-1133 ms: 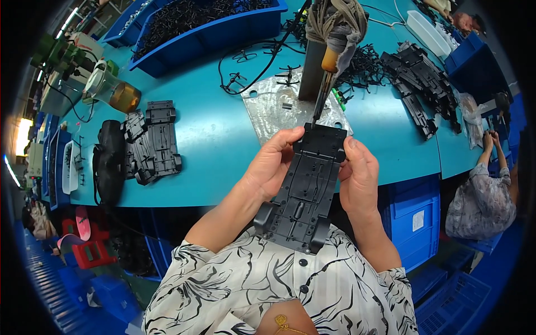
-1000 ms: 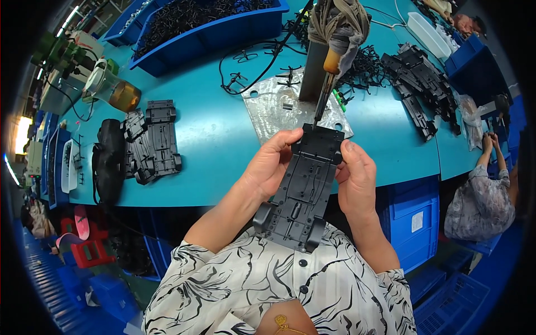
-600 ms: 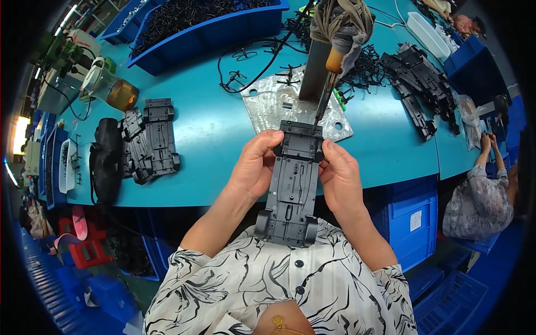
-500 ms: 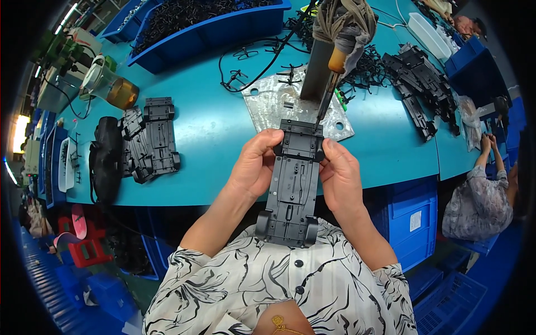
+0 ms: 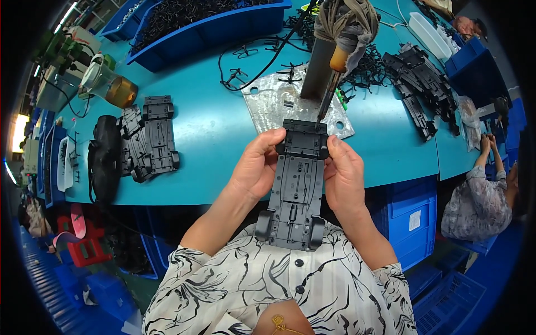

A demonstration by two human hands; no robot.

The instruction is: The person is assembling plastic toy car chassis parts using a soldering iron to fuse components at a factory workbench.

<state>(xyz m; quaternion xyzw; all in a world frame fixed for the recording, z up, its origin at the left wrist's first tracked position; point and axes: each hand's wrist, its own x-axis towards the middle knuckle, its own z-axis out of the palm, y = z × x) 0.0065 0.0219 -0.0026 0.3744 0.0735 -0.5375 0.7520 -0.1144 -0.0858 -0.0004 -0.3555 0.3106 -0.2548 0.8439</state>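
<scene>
Between my two hands I hold a black plastic toy car chassis (image 5: 296, 184), its far end tilted up toward the bench and its near end close to my shirt. My left hand (image 5: 258, 167) grips the far left edge by the wheel, thumb on top. Gripping the opposite edge, my right hand (image 5: 343, 170) has its thumb beside the right far wheel. The tip of a soldering iron (image 5: 330, 92), mounted on a metal post (image 5: 316, 70) and wrapped in cloth, points down at the chassis's far right corner; whether it touches I cannot tell.
A metal plate (image 5: 268, 103) lies under the post. More chassis (image 5: 160, 134) sit at left beside a black pouch (image 5: 105, 159); another pile (image 5: 421, 84) lies at right. A blue bin (image 5: 212, 30) holds small black parts. A jug of brown liquid (image 5: 114, 86) stands far left. Another person (image 5: 479, 195) works at right.
The chassis and both my hands have shifted slightly to the right, bringing its far right corner nearer beneath the iron's tip. My grip stays the same.
</scene>
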